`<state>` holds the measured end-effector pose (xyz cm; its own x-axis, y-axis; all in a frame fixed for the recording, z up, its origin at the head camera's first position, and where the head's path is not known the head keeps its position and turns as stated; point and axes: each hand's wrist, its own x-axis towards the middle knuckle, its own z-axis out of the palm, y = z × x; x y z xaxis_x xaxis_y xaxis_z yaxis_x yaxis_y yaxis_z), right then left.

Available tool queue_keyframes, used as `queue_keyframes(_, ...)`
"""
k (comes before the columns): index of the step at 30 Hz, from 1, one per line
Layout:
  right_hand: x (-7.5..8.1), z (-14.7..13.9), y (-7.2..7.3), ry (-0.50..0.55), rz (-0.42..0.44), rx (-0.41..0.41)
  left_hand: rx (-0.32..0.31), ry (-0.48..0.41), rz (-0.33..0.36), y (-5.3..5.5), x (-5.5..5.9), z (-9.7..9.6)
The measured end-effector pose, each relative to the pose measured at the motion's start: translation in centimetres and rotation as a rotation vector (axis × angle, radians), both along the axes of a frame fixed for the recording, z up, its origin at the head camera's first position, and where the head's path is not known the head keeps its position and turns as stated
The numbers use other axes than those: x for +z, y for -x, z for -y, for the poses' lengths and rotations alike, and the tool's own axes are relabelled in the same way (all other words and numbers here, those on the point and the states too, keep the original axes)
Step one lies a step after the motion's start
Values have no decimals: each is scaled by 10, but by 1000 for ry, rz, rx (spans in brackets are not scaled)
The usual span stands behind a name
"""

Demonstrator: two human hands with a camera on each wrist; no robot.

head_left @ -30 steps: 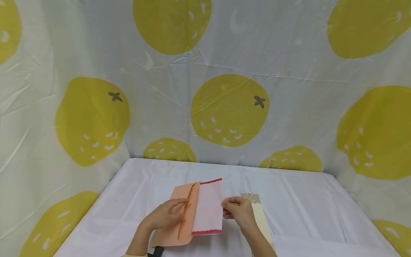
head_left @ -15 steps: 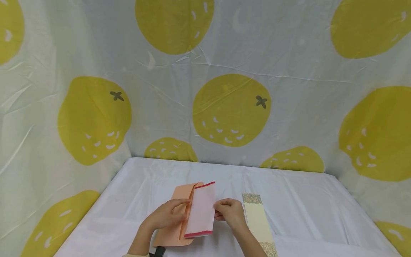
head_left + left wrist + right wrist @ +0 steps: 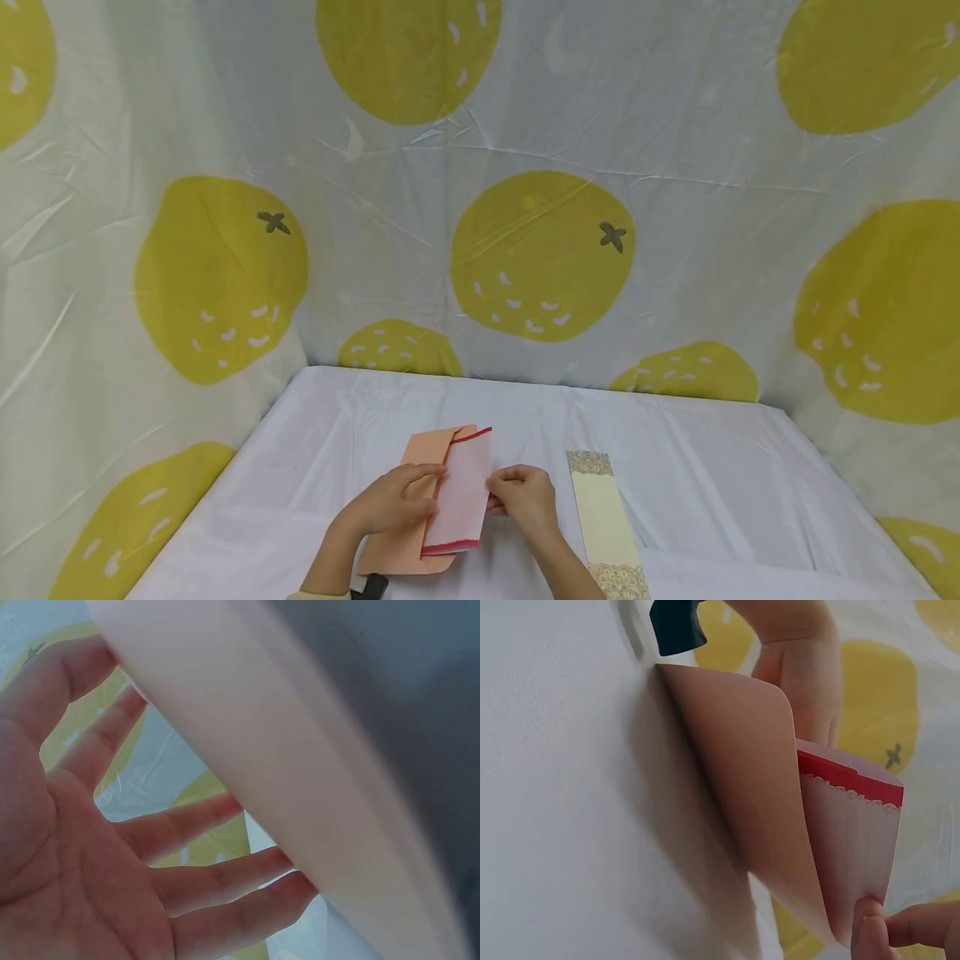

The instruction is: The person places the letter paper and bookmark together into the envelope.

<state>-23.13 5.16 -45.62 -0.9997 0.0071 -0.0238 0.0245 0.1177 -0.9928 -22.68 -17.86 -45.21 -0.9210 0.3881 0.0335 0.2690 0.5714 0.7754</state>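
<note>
— What's around you, biggest things first?

— A cloth backdrop printed with big yellow fruit rises on the far side and on both sides. Below it is the table under a white sheet.

— And what are you working with?

— A peach envelope lies near me, a little left of the middle, its long side running from near to far. A pink card with red edges is partly inside its mouth; the right part of it sticks out.

— What is your left hand doing?

— My left hand rests on the envelope with straight, spread fingers, pressing it flat and holding nothing.

— And the right?

— My right hand is just right of the card. Its fingers are curled, and thumb and fingertips pinch the card's right edge.

— Anything else on the table?

— A narrow cream strip with patterned ends lies to the right of my right hand, apart from it, running from near to far. A small dark object shows at my left wrist; I can't tell what it is.
</note>
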Motion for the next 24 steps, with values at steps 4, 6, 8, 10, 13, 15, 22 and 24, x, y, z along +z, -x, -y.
queue_keyframes(4,0,5,-1,-3,-12,-2,2,-2,-7,-1,1,-1)
queue_keyframes(6,0,8,-1,-5,-13,-6,6,1,-2,-1,1,-1)
queue_keyframes(8,-1,10,-1,-8,-16,-10,10,5,5,-1,1,-1)
queue_keyframes(10,-2,14,-1,-15,-21,-15,13,11,8,-1,1,-2)
queue_keyframes(13,-3,19,0,-26,-41,-22,14,18,8,-1,1,-2)
queue_keyframes(15,-3,21,0,-35,-57,-25,11,22,4,0,1,-2)
queue_keyframes(22,-4,26,2,-64,-89,-14,0,34,-21,2,-2,-1)
queue_keyframes(24,-4,27,1,-68,-88,-3,-4,37,-29,2,-3,-1)
